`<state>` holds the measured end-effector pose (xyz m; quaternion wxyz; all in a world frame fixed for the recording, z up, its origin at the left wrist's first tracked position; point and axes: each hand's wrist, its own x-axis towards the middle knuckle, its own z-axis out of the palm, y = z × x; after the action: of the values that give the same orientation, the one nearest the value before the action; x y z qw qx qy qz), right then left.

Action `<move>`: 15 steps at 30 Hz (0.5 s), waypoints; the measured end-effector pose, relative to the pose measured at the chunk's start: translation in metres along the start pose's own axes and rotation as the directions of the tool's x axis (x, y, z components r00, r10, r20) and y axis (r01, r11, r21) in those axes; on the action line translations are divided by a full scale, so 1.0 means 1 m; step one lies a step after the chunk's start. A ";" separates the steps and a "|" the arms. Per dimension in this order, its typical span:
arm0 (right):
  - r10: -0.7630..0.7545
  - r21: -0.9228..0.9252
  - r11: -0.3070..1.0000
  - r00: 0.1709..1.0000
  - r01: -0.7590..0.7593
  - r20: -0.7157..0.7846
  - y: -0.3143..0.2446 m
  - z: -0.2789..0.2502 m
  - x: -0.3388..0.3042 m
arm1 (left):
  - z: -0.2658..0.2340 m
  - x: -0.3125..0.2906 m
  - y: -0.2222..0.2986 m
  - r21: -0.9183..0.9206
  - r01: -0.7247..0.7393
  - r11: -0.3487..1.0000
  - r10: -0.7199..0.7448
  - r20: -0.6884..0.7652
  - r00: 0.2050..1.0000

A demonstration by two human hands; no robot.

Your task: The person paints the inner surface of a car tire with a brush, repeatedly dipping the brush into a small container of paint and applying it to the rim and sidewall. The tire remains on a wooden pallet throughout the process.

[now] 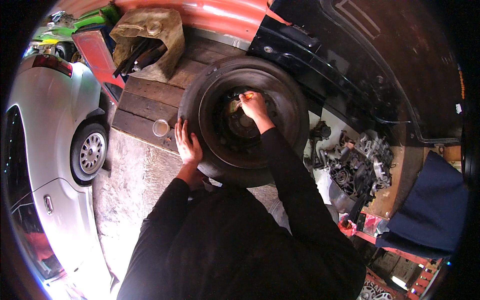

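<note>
Resting on the rough plank counter, the round, rubber-tyred wheel turns its dished metal rim upward. I see the right hand, fingers gripping a small orange-and-yellow tool slanting leftward lengthwise; the left hand splays across black rubber.

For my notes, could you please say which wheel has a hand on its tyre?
The dark wheel in the middle: the left hand touches its tyre, whereas the wheel on the silver car stands untouched.

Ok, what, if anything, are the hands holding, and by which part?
The right hand grips a brush-like tool, apparently by its orange part; the left hand rests on the tyre.
</note>
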<state>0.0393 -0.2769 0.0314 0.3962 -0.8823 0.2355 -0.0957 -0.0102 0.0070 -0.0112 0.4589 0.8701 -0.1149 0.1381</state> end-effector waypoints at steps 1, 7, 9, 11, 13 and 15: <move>-0.044 -0.140 0.989 0.999 0.044 0.006 -0.005 0.001 0.002 | -0.001 0.000 -0.001 -0.005 -0.008 1.000 0.008 -0.007 1.000; -0.025 -0.100 0.994 0.993 0.038 0.119 -0.036 0.001 0.006 | -0.003 0.002 0.002 -0.001 0.031 1.000 -0.031 0.011 0.999; 0.021 -0.152 0.988 0.995 -0.007 0.094 -0.037 0.002 0.006 | -0.003 0.000 0.001 0.002 0.034 0.999 -0.034 0.014 0.999; -0.041 -0.213 0.977 0.997 0.027 -0.064 -0.040 0.008 0.006 | -0.003 0.000 0.001 0.005 0.035 0.999 -0.035 0.018 0.999; -0.075 -0.252 0.966 0.996 0.063 -0.039 -0.044 0.012 0.006 | -0.004 0.001 0.001 0.017 0.036 0.999 -0.036 0.019 0.999; -0.104 -0.297 0.950 0.994 0.093 -0.022 -0.042 0.013 0.008 | -0.002 0.000 0.001 0.014 0.030 0.999 -0.030 0.022 0.999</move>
<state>0.0646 -0.2485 0.0538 0.2501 -0.9403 0.2103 -0.0953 -0.0107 0.0082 -0.0097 0.4537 0.8763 -0.1058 0.1224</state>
